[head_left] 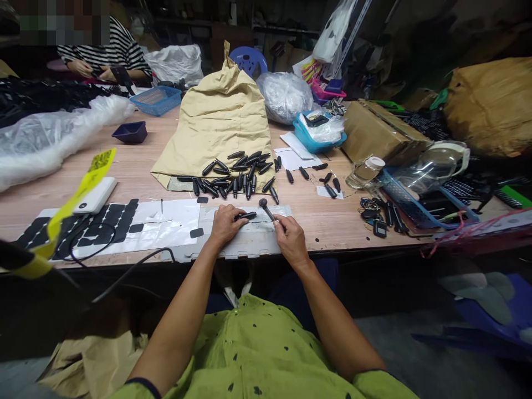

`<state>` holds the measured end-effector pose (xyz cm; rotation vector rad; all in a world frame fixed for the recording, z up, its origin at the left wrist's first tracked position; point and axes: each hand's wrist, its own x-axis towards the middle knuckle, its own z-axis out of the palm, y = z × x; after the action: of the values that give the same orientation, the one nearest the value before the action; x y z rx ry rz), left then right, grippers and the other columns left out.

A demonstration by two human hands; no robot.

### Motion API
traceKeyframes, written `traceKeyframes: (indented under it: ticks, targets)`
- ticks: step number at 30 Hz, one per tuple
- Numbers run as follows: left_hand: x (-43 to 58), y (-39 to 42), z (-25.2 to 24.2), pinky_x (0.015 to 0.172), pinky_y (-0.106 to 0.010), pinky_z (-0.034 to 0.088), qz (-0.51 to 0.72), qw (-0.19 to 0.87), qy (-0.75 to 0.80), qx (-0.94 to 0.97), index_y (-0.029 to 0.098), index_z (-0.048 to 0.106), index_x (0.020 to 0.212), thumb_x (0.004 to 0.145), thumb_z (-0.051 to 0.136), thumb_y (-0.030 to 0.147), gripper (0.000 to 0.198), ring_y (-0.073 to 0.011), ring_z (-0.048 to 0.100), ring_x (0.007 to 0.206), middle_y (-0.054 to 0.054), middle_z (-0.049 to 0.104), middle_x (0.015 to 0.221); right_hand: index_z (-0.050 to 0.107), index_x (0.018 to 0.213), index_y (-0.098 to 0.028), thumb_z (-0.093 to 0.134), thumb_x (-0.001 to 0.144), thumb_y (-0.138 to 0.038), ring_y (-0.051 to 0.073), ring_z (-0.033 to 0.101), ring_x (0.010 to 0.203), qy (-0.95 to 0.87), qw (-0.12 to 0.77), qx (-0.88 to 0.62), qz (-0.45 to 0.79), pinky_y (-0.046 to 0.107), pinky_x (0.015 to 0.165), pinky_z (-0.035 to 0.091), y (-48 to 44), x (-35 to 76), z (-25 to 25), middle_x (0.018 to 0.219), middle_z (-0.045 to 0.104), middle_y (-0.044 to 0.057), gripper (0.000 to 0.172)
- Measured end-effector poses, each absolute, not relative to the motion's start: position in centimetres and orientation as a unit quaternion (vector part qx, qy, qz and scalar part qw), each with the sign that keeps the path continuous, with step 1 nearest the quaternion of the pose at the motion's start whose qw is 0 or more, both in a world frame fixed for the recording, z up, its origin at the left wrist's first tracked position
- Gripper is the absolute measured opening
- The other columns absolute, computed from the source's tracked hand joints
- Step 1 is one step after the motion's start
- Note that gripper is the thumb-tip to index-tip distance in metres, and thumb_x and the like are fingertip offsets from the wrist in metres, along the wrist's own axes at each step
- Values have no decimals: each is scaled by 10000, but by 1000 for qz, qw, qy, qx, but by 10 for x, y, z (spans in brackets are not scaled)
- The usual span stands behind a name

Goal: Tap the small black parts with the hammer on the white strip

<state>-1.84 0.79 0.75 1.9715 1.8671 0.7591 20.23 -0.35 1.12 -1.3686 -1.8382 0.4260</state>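
Bench, both your hands at the near edge. Your left hand (224, 224) is closed on one slim black piece (248, 215), fingers hiding its rear part; the free end sticks out to the right, into the gap between your hands. Your right hand (291, 238) is closed around the handle of a round-headed tool (265, 206), head pointing up and left, a little beyond the black piece and apart from it. Whether that head rests on the grey board (253, 244) below or hangs above it, can't tell.

Step in hand, by my reading: one piece held and the tool brought near it, work on this single piece under way. Next move seems to call for a firm left grip, the exposed end kept clear of your fingertips, and the tool's head lined up before it meets the piece.

Straight beyond your left hand: a heap of similar pieces (233, 177), partly on the tan cloth (220, 122). Beyond your right hand: a few loose ones (304, 173), near a white paper (297, 160). Left of your left hand: a white sheet (183, 213) with dark patches (116, 219).
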Motion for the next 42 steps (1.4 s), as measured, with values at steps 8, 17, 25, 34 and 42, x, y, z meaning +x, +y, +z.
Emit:
traceKeyframes:
  ticks: [8,17,25,34,42]
  targets:
    - [-16,8,10,871,-388,424,263,165,660,684,290,799,1003,850,714,348,183,-257,548,967,-42,668,883,759,1067,-226,487,941,-256,207,674,889,-730,411,-512,188,317,818,542,-14,192,11,919,716,63,301]
    - [-12,8,14,903,-398,418,247,173,674,675,289,797,986,845,717,324,166,-265,543,999,-42,672,904,757,1083,-223,484,949,-248,199,664,863,-747,403,-496,182,300,796,538,-17,184,13,906,703,60,305]
    - [-11,7,15,908,-398,421,244,182,672,675,286,790,991,853,702,345,174,-264,543,1001,-42,672,916,757,1091,-252,480,945,-228,194,636,860,-756,356,-525,161,288,786,509,-14,182,4,912,683,48,313]
    - [-16,10,8,904,-401,426,271,188,661,674,267,756,949,944,544,369,236,-255,562,985,-44,700,940,733,1103,-231,534,918,-178,238,516,883,-744,273,-610,-14,328,736,381,4,197,-5,919,623,86,277]
    - [-12,-42,36,785,-347,477,447,353,583,578,210,670,886,968,365,515,439,-203,568,784,-33,622,762,720,1115,-236,530,932,-190,237,477,881,-751,257,-607,-45,329,718,336,1,192,-6,915,599,81,268]
